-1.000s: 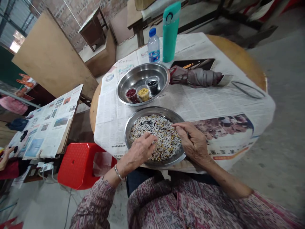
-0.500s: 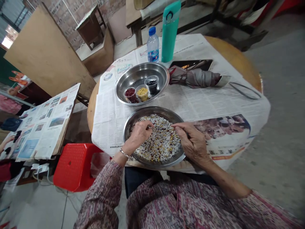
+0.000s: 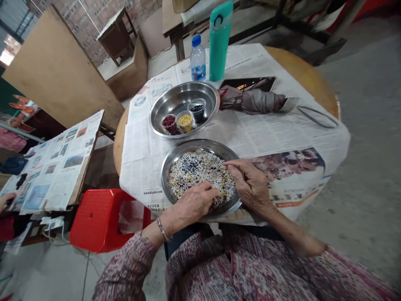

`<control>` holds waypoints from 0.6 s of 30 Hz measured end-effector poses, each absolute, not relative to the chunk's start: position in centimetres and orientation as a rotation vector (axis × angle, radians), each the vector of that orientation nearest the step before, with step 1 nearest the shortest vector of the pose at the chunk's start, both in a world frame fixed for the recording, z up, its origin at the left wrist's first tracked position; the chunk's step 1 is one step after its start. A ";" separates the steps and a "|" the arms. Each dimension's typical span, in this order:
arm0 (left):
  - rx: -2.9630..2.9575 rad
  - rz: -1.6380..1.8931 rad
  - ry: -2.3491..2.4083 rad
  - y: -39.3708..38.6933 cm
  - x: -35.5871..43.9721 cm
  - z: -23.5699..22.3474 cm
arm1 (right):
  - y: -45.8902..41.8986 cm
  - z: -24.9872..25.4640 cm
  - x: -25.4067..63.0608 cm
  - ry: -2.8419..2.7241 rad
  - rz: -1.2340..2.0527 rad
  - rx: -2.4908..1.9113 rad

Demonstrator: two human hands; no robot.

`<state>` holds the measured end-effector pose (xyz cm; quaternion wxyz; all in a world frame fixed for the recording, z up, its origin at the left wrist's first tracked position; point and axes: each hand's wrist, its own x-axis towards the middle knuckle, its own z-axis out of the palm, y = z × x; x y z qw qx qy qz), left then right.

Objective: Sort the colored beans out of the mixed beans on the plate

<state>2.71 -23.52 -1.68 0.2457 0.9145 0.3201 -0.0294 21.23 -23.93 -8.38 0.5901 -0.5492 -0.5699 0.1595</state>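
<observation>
A steel basin [image 3: 166, 166] in front of me holds mixed white grains with yellow, dark red and black beans [image 3: 197, 167]. My left hand [image 3: 196, 200], with a bracelet at the wrist, reaches over the near rim. Its bent fingers press together down at the grains, and whatever they hold is hidden. Over the right rim, my right hand [image 3: 253, 184] has thumb and forefinger pinched close together; I cannot make out anything between them. Behind stands a second steel basin [image 3: 175, 98] with clear cups of red beans [image 3: 169, 122], yellow beans [image 3: 185, 123] and black beans [image 3: 197, 110].
Newspaper [image 3: 140, 154] covers the round table. Toward the back are a water bottle [image 3: 198, 60], a teal bottle [image 3: 219, 46], a dark tablet-like slab [image 3: 263, 84] and a folded umbrella [image 3: 260, 101]. A red stool [image 3: 94, 217] stands left, near another newspaper-covered table [image 3: 65, 159] and a person's hand [image 3: 6, 200].
My left hand has moved from the basin's upper left down to its near side, and a dark bare patch shows among the grains. My right hand has hardly moved.
</observation>
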 end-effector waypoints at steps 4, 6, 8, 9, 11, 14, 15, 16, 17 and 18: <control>2.559 0.022 1.091 -21.9 4.4 -2.4 | -23.9 -8.3 21.2 -1.326 0.371 -1.254; 2.543 0.167 1.172 -20.8 4.7 -2.6 | -24.0 -8.2 21.2 -1.324 0.383 -1.252; 2.542 0.287 1.267 -19.7 4.4 -2.5 | -24.0 -8.2 21.2 -1.323 0.391 -1.259; 2.545 0.310 1.337 -19.1 4.1 -2.5 | -24.0 -8.1 21.2 -1.323 0.394 -1.265; 2.532 0.271 1.473 -17.9 3.4 -2.4 | -24.0 -8.2 21.2 -1.325 0.396 -1.272; 2.456 0.172 1.478 -16.5 2.7 -2.4 | -24.0 -8.2 21.3 -1.326 0.398 -1.268; 2.432 0.169 1.441 -16.2 2.7 -2.5 | -24.0 -8.2 21.3 -1.327 0.397 -1.265; 2.410 0.181 1.404 -16.0 2.7 -2.6 | -23.9 -8.2 21.3 -1.327 0.396 -1.263; 2.384 0.200 1.372 -15.9 2.9 -2.6 | -23.9 -8.2 21.3 -1.326 0.396 -1.263; 2.349 0.214 1.341 -15.9 3.0 -2.7 | -23.9 -8.2 21.3 -1.324 0.395 -1.263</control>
